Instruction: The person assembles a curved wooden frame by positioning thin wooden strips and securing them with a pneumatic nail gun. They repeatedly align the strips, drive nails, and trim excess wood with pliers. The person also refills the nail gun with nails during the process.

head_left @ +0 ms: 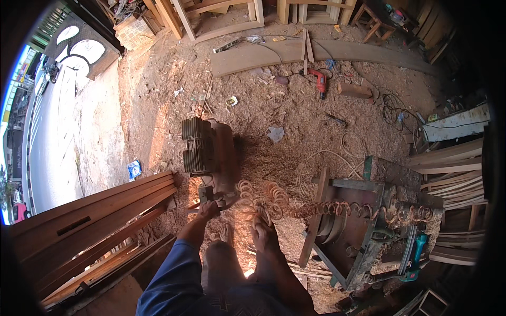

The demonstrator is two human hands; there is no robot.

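Compressor (225,152) is straight ahead of you, slightly left of centre, on the shavings-covered floor (263,108): one unit, two finned blocks on its left side, one reddish tank on its right. Your left hand (209,209) is at its near end, by a dark fitting (205,194); can't tell whether those fingers are clamped on it or just resting. Your right hand (262,230) is just right of that, fingers clamped on the coiled hose (276,195). One coiled hose, orange, looping near the tank and then running right across the green-framed stand (341,183). That stand, with one wooden board (314,216) tilted against its left side, blocks your right. Lumber stack (100,213), several long pieces, crowds your left forearm. One green power tool (418,256) at the stand's far right. Beyond the compressor: one white scrap (275,134), one red drill (319,82), one wood block (354,90), one long wide plank (363,51) lying crosswise. One blue packet (134,169) left of the compressor. Many curved wood strips (457,185) stacked far right, too overlapped to count.
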